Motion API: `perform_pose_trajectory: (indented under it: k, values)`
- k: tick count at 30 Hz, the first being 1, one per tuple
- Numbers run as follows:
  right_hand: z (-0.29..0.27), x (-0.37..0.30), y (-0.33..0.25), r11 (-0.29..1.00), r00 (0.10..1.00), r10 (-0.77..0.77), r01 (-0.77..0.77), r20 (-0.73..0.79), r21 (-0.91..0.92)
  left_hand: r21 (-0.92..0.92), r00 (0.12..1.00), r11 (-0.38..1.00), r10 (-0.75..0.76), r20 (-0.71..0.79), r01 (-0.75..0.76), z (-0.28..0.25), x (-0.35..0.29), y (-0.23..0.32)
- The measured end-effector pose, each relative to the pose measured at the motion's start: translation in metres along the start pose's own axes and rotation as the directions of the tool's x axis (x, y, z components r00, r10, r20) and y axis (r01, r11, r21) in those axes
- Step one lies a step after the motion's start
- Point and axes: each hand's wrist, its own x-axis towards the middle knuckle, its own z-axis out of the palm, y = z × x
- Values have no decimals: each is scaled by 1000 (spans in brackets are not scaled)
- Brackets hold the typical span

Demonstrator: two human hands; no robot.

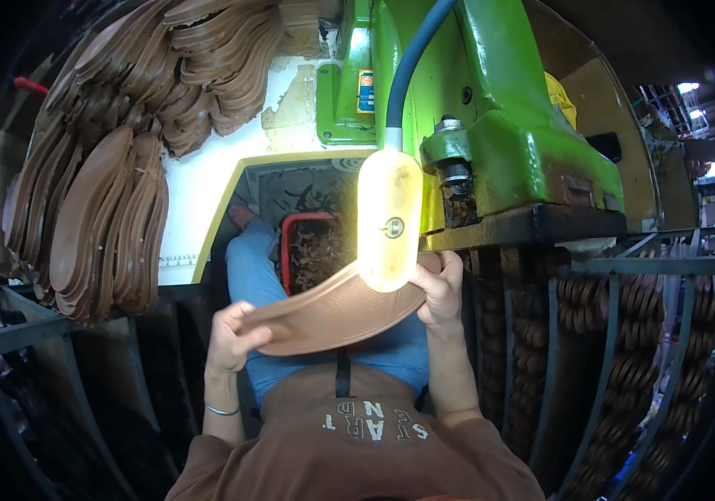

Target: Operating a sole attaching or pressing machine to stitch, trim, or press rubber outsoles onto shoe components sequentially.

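A single brown sole-shaped piece (332, 324) is held over the lap, in the near middle of the scene, its left end pinched between the thumb and curled fingers of the left hand (236, 336) and its right end gripped by the right hand (439, 294), thumb laid on the upper face. The piece is long, thin and gently bowed, matte, with a fine stippled pattern and a rounded near edge; it seems flexible. It is judged to be in mid-handling, as it has been set down nowhere; whether its edge is finished cannot be told. Just above its right half, a glowing oval lamp (389, 221) is hung from a blue flexible neck (411, 67). Beyond the piece, ragged scraps (317, 269) are gathered in a red-rimmed bin (285, 250). To the far right, a glossy, worn green machine (503, 92) is seen. To the left, many similar pieces (94, 225) are heaped on a white table (190, 188), and more brown pieces (631, 367) are racked at the near right; which are done and which are left cannot be told
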Motion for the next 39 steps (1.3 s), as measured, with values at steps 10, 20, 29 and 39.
perform_pose_trajectory:
  k: [10,20,29,39]
  values:
    - [-5,-8,-5,925,981,-180,141,-80,-354,658,952,729,-28,303,-188,136,74,44]
    - [12,-5,-7,984,990,-121,110,-72,-141,498,907,763,398,141,-412,137,64,19]
    - [-23,-76,37,932,994,-80,47,-78,-358,470,896,769,424,130,-432,172,86,3]
    - [-82,-181,21,916,938,313,-340,-149,-214,132,940,933,340,-7,-336,164,71,-22]
